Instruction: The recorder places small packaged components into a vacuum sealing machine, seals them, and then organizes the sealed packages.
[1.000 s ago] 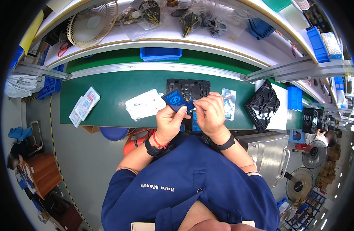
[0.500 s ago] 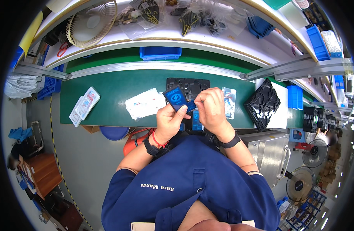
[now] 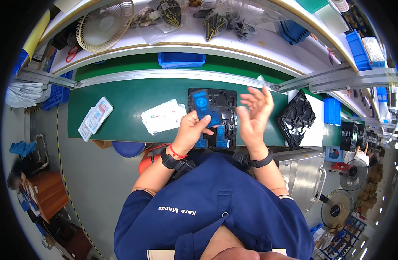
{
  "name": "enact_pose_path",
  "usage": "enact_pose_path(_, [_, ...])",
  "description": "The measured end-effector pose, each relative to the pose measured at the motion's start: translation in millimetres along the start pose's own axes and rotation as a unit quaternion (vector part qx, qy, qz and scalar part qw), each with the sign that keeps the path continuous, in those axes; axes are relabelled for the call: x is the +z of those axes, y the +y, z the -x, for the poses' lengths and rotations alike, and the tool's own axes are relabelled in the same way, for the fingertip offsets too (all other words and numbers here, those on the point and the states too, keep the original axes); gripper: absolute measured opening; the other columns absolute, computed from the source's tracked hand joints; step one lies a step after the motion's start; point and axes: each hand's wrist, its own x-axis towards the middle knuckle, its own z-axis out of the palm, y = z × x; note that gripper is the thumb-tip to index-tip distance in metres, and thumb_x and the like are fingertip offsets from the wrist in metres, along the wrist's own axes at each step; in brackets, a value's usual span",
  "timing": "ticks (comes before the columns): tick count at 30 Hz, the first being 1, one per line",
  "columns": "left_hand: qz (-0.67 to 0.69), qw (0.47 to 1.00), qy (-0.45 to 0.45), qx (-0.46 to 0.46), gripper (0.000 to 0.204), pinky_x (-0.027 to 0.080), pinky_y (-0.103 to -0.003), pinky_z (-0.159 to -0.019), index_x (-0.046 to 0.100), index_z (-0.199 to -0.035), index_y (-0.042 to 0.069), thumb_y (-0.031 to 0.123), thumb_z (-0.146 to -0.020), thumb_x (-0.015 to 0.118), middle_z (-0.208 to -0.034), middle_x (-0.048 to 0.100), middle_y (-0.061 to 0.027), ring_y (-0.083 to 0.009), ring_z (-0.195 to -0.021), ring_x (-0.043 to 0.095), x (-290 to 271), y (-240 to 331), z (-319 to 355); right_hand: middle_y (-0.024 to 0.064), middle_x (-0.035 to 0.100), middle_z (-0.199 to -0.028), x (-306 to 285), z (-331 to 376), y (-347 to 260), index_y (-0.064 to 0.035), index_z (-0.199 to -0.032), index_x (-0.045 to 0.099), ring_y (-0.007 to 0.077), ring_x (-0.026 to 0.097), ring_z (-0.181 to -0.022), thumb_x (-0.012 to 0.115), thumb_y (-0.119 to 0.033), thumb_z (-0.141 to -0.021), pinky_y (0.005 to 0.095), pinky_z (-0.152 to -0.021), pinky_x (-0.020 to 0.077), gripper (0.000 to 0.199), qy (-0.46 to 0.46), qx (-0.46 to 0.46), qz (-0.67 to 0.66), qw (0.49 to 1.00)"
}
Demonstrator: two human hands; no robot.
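Note:
In my left hand [image 3: 192, 130] is a flat phone battery [image 3: 202, 104], dark with a blue printed face, pinched between thumb and fingers above a black moulded tray [image 3: 228, 99]. A similar blue battery [image 3: 222, 135] lies in the tray's near part, and another is partly covered by my left wrist area. To the tray's right, my right hand [image 3: 255, 110] is raised with fingers spread and holds nothing. A small whitish scrap [image 3: 261, 79] shows just beyond its fingertips, apart from them and too blurred to name.
White blister packs [image 3: 164, 117] lie left of the tray, with two more packs [image 3: 96, 119] farther left. Stacked black trays [image 3: 296, 119] rest tilted on the right over a white sheet. A shelf [image 3: 233, 50] with bags and a blue bin [image 3: 181, 60] spans the back.
My right hand has left the battery, moved right and opened. My left hand has turned the battery more upright over the tray. The whitish scrap has appeared beyond my right hand.

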Motion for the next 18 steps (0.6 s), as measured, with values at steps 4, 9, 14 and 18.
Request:
enact_pose_path(4, [-0.159,0.983,-0.087,-0.030,0.017,0.052,-0.023,-0.060,0.057,-0.103,0.000,0.008,-0.088,0.055,-0.089,0.064,-0.0070,-0.0122,-0.078,0.062,-6,-13,-4,0.0122,0.055,-0.099,7,8,8,-0.0066,-0.141,-0.008,0.0160,0.058,-0.086,0.061,0.005,-0.077,0.0289,-0.077,0.0468,0.095,-0.164,0.119,-0.021,0.979])
enact_pose_path(9, [-0.341,0.933,-0.096,0.060,0.053,0.048,-0.034,-0.083,0.051,-0.121,0.001,0.017,-0.074,0.070,-0.105,0.062,-0.0149,-0.0222,-0.097,0.059,-54,-18,0,0.0050,0.056,-0.082,0,12,15,-0.0136,-0.142,-0.005,0.0091,0.056,-0.073,0.053,0.012,-0.078,0.0207,-0.066,0.0479,0.090,-0.109,0.222,-0.051,0.967])
enact_pose_path(14, [-0.758,0.615,0.028,0.216,0.044,0.042,-0.037,-0.092,0.056,-0.111,0.003,0.015,-0.071,0.069,-0.107,0.060,-0.0154,-0.0314,-0.107,0.053,-143,-58,12,0.0032,0.051,-0.081,-12,8,26,-0.0170,-0.142,-0.005,0.0065,0.052,-0.069,0.049,0.013,-0.079,0.0197,-0.063,0.0481,0.088,-0.096,0.229,-0.038,0.968])
enact_pose_path(18, [-0.763,0.585,0.020,0.276,0.021,0.046,-0.037,-0.083,0.062,-0.089,0.004,0.011,-0.071,0.067,-0.094,0.063,-0.0124,-0.0281,-0.095,0.058,-168,-76,14,0.0037,0.052,-0.080,-8,14,27,-0.0158,-0.142,-0.004,0.0069,0.052,-0.068,0.050,0.014,-0.079,0.0204,-0.060,0.0472,0.088,-0.102,0.218,-0.038,0.970])
